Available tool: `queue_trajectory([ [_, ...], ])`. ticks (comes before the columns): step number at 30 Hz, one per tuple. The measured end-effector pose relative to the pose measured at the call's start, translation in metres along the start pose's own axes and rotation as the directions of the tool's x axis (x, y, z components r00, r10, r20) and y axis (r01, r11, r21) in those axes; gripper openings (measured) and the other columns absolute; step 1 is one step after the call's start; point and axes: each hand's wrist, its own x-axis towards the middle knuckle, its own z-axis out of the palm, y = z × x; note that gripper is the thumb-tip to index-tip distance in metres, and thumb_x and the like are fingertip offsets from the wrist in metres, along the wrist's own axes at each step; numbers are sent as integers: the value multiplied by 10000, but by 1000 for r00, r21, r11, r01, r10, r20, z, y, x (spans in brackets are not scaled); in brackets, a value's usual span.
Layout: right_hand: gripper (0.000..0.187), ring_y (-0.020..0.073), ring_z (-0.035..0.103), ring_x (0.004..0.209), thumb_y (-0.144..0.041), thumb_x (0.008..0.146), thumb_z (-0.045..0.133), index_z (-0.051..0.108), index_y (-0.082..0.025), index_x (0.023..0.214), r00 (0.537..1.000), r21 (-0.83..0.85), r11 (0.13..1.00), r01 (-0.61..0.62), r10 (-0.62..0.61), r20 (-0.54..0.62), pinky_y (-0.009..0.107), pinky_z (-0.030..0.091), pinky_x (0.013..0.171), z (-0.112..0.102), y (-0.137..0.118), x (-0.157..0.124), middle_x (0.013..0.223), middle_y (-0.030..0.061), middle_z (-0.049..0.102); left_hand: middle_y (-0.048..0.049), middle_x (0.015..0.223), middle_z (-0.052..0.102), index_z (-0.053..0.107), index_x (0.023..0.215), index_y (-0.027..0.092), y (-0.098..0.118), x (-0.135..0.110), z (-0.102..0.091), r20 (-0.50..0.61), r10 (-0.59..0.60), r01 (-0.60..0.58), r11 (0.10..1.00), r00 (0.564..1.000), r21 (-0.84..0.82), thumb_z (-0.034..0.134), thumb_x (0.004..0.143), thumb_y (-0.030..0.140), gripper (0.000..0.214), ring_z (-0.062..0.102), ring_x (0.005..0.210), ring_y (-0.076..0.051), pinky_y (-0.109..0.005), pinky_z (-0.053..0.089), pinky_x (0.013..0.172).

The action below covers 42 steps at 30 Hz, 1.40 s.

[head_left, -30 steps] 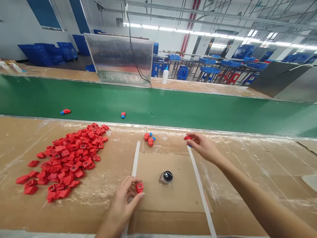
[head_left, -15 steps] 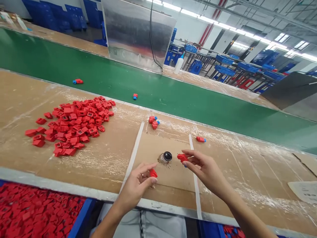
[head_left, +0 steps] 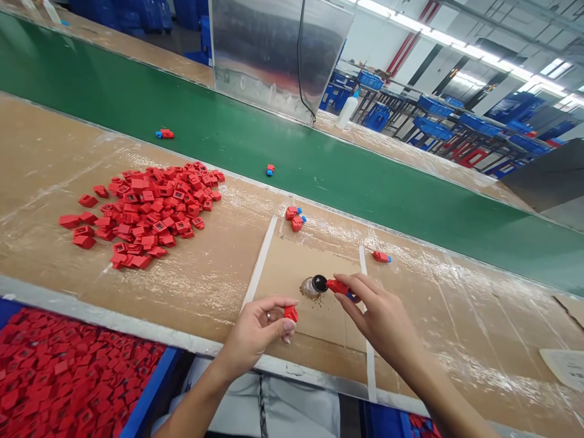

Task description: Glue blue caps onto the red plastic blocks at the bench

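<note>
Between thumb and fingers, my left hand grips a small red plastic block above the front of the cardboard mat. My right hand pinches a red-and-blue plastic piece, its red end at the rim of a small jar with a black top. Whether the piece touches the rim I cannot tell. Dark specks lie around the jar's foot. Behind the mat sit a pair of red-and-blue pieces, and another such piece lies beyond my right hand.
A heap of red blocks covers the table's left part. Along the far side runs a green conveyor belt carrying two red-and-blue pieces. Blue bins stand at the near edge, the left bin full of red blocks. A white bottle stands behind the belt.
My right hand has brought its red-and-blue piece left to the jar's black rim. The left hand still holds its red block, now turned slightly. The whole view has shifted a little.
</note>
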Motion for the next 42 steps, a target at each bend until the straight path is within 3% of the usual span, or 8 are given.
queue_trajectory([
  [15, 304, 173, 660, 655, -394, 1046, 377, 605, -201, 1102, 1000, -28, 1000, 12, -12, -2, 272, 485, 571, 7, -8, 4, 933, 71, 676, -15, 717, 676, 711, 1116, 151, -4, 0, -2, -35, 40, -40, 999, 999, 11, 767, 786, 333, 380, 619, 629, -120, -250, 530, 617],
  [26, 314, 158, 629, 609, -394, 1048, 380, 615, -194, 1101, 1000, -33, 999, 29, -29, 6, 272, 449, 547, 4, -11, 6, 912, 65, 669, -2, 727, 668, 728, 1101, 167, -6, -1, -2, -43, 33, -37, 997, 999, -75, 790, 772, 301, 361, 611, 642, -96, -224, 524, 635],
  [31, 244, 180, 655, 720, -342, 1028, 433, 610, -199, 1117, 999, -8, 1000, 2, -3, -44, 270, 470, 586, 2, -11, 7, 956, 75, 673, 4, 730, 677, 735, 1095, 178, -1, -1, -1, -51, 12, -17, 995, 999, -101, 816, 743, 278, 375, 627, 676, -92, -216, 524, 687],
  [39, 210, 167, 644, 733, -318, 1014, 469, 623, -202, 1095, 997, 42, 999, -8, 11, -79, 269, 486, 611, 1, -12, 5, 966, 68, 678, -8, 813, 701, 730, 1110, 195, 0, -3, 0, -51, 12, -17, 994, 999, -108, 807, 757, 255, 367, 623, 732, -98, -223, 524, 718],
  [42, 169, 175, 646, 778, -301, 1000, 516, 623, -212, 1096, 989, 46, 999, -24, 30, -142, 284, 492, 671, -1, -13, 5, 971, 50, 684, -6, 817, 702, 727, 1119, 202, -2, -3, 0, -51, 18, -23, 994, 999, -102, 799, 770, 254, 360, 621, 732, -94, -222, 517, 725],
])
